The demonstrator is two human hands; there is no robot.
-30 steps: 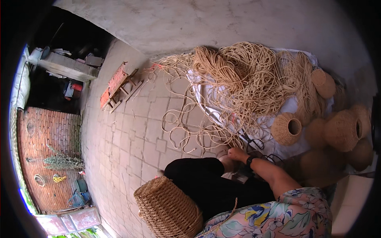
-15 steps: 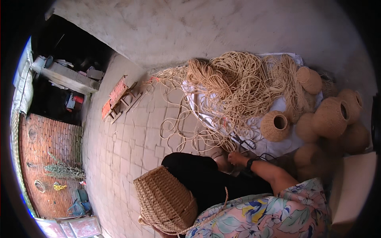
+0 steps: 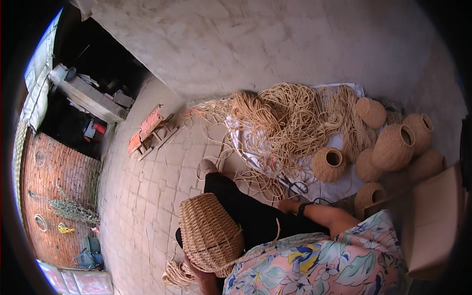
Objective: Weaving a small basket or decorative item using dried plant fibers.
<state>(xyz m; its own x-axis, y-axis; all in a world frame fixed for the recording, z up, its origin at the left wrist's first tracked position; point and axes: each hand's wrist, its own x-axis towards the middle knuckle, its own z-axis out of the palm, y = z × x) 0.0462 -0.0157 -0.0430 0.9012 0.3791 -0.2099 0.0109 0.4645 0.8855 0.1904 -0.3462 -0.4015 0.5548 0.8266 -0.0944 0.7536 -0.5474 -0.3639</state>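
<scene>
A woven straw-coloured rope basket (image 3: 209,233) lies on its side against my lap and black-trousered leg. My left hand (image 3: 195,270) grips it at its lower edge, with the fingertips partly hidden by the basket. A loose rope end (image 3: 277,230) sticks up beside it, over my flowered shirt. My right hand (image 3: 288,206), with a dark band at the wrist, is down past my leg near the edge of the white sheet. Its fingers are mostly hidden behind the leg, so what they hold, if anything, does not show. Scissors (image 3: 294,185) with dark handles lie just beyond it.
A big heap of loose rope (image 3: 295,118) covers the white sheet (image 3: 339,189) by the wall. Several finished round baskets (image 3: 393,147) stand at the right, near a cardboard box (image 3: 432,216). A small wooden stool (image 3: 151,129) stands on the paving. A rope bundle (image 3: 178,275) lies lower left.
My view has shifted, and my foot now shows stretched out toward the rope. The basket sits more upright in view, with more of my left hand visible. My right hand has slipped partly behind my leg.
</scene>
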